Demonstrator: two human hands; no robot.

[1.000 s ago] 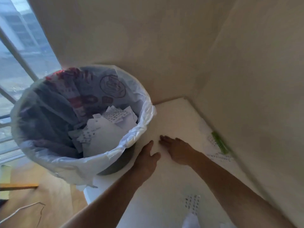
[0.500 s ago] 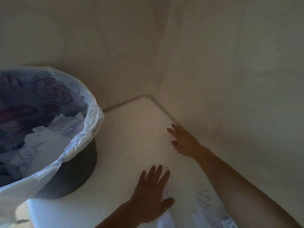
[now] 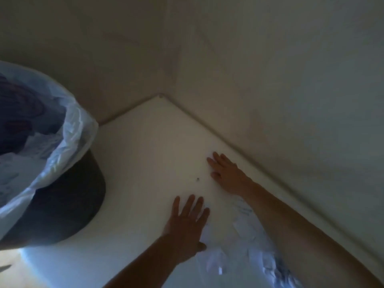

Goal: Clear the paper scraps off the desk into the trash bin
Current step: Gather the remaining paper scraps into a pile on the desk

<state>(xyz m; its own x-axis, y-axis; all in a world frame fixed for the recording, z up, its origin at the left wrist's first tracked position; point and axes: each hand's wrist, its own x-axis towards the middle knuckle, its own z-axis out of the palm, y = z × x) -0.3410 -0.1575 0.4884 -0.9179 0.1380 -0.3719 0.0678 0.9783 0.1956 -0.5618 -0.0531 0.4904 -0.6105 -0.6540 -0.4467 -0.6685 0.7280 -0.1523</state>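
The white desk (image 3: pixel 145 154) fills the corner between two beige walls. A dark trash bin (image 3: pixel 62 196) lined with a pale plastic bag (image 3: pixel 70 129) stands at the desk's left edge, with white scraps inside. My left hand (image 3: pixel 188 223) lies flat on the desk, fingers spread, holding nothing. My right hand (image 3: pixel 226 174) also rests flat, palm down, further back near the right wall. White printed paper scraps (image 3: pixel 245 242) are heaped on the desk between my two forearms, low in the view. A tiny dark speck (image 3: pixel 197 179) sits between the hands.
Walls (image 3: pixel 270 80) close the desk on the back and right sides. Wooden floor (image 3: pixel 12 267) shows at the bottom left, beyond the desk's rounded corner.
The view has swung right, so the bin has slid towards the left edge. Both hands left the bin side and now lie flat around the scraps by the right wall.
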